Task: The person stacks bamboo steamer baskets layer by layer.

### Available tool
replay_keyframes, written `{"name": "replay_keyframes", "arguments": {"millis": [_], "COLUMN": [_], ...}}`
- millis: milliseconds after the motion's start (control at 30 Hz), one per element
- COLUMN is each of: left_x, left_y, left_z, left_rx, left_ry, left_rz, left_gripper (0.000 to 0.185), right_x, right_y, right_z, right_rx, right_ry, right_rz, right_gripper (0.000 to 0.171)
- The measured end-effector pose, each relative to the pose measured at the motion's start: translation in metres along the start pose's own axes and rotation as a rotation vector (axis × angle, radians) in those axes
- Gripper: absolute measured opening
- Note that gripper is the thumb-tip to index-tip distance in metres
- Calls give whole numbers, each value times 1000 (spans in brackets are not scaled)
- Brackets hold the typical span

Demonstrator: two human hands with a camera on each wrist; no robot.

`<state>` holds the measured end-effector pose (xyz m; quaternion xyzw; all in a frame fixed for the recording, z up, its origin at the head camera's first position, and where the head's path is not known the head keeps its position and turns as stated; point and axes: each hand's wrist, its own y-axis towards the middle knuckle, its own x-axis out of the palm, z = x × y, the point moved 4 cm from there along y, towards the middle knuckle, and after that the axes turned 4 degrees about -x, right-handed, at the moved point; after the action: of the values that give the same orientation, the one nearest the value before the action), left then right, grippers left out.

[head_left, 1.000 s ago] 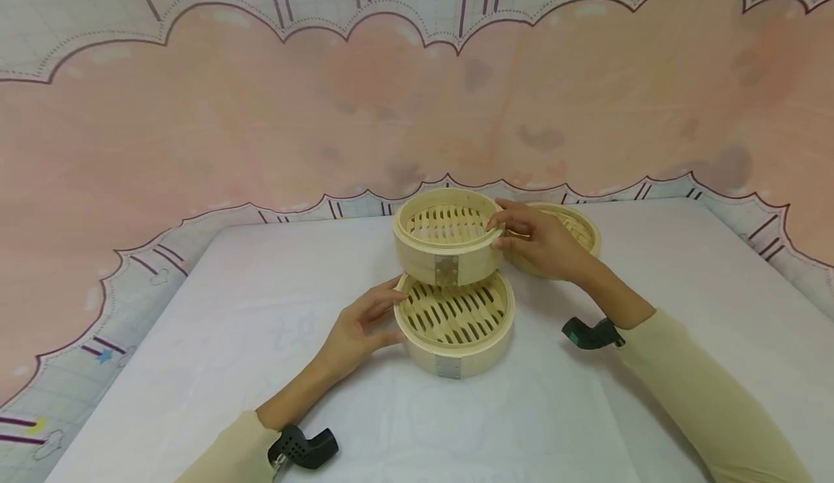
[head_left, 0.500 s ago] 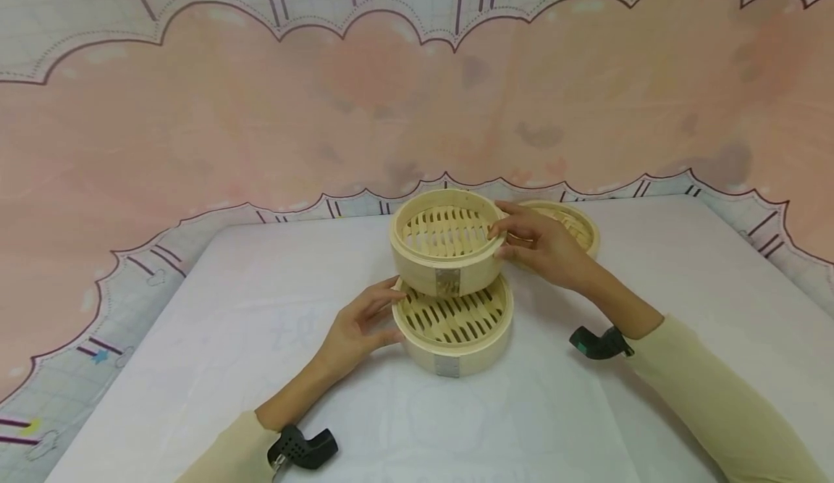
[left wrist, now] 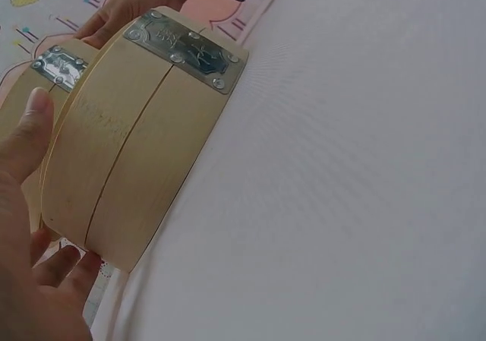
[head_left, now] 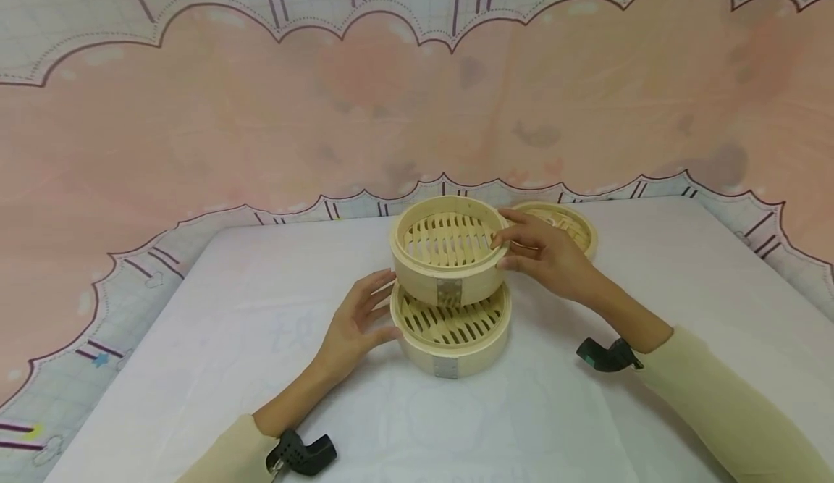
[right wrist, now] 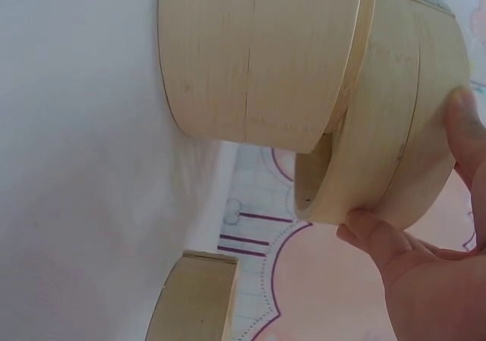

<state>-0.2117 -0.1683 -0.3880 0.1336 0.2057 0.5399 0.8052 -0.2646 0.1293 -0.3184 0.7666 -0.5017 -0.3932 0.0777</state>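
Observation:
Two round bamboo steamer baskets with slatted bottoms and metal clasps are in mid-table. My right hand (head_left: 554, 258) grips the upper basket (head_left: 417, 278) by its right rim, fingers on the rim and thumb on the side wall. That basket sits above the lower basket (head_left: 417, 351), shifted toward the back. In the right wrist view, a gap shows between upper basket (right wrist: 380, 128) and lower basket (right wrist: 250, 60) at one side. My left hand (head_left: 348, 331) lies along the lower basket's left side, fingers loosely extended; its thumb stands off the wall in the left wrist view.
Behind my right hand, a woven bamboo lid (head_left: 573, 224) lies near the table's back edge. White cloth covers the table (head_left: 293, 273). A patterned backdrop (head_left: 293, 121) rises behind it. Each wrist carries a black camera (head_left: 302, 454).
My right hand has brought the upper basket nearer to me and lower, over the lower basket. My left fingers have loosened from the lower basket's rim and straightened.

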Motion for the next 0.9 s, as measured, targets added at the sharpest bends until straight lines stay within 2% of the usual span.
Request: {"name": "replay_keyframes", "arguments": {"millis": [133,367,567,767,900], "left_x": [2,-3,-12,-7,-4], "left_y": [2,15,31,39,43], "left_z": [5,19,26,28,29], "left_rx": [-28,-8,-10,-50,-46], "left_ry": [-14,128,134,199,235], "left_rz": [19,36,72,69,80], "left_gripper": [82,80,75,68,63], "right_x": [0,1,2,3,2], "right_y": [-2,-7,-11,-12,-14], "right_z": [-1,-3,-5,-9,-11], "right_rx": [0,7,4,0,14], "right_ry": [-19,-48,-28,-28,-30], "right_rz": [4,5,21,25,23], "right_gripper": [20,19,21,21,20]}}
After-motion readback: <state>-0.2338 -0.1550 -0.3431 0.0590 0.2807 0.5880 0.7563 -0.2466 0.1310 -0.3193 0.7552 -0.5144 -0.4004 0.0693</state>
